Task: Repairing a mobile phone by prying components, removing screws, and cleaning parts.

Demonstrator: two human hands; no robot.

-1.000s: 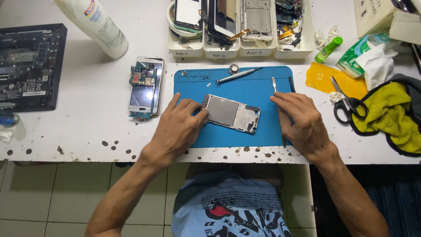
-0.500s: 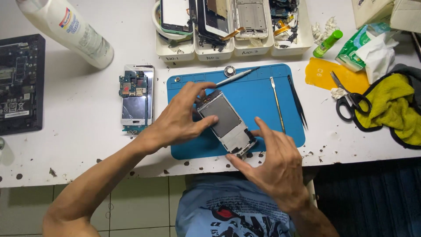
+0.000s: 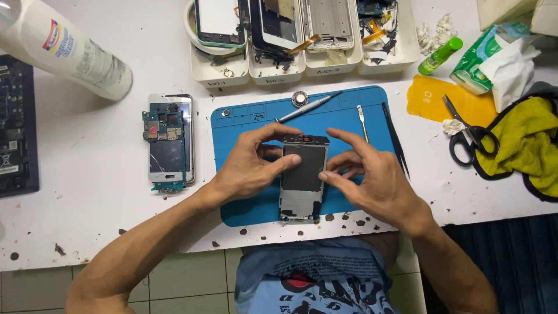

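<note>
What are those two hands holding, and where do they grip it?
A stripped phone frame. The left hand and right hand pinch its long side edges and top corners, above the blue mat.

We see a white bottle [image 3: 64, 49] with a red-and-blue label [image 3: 55, 32] lying upper left, a green tissue pack [image 3: 485, 55] upper right, and a white-framed phone screen [image 3: 218, 20] in the leftmost tray [image 3: 218, 72].

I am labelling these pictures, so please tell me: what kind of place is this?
Probably a phone repair bench. Both hands hold an opened phone over a blue mat, trays hold phone parts, and a screwdriver lies near.
</note>
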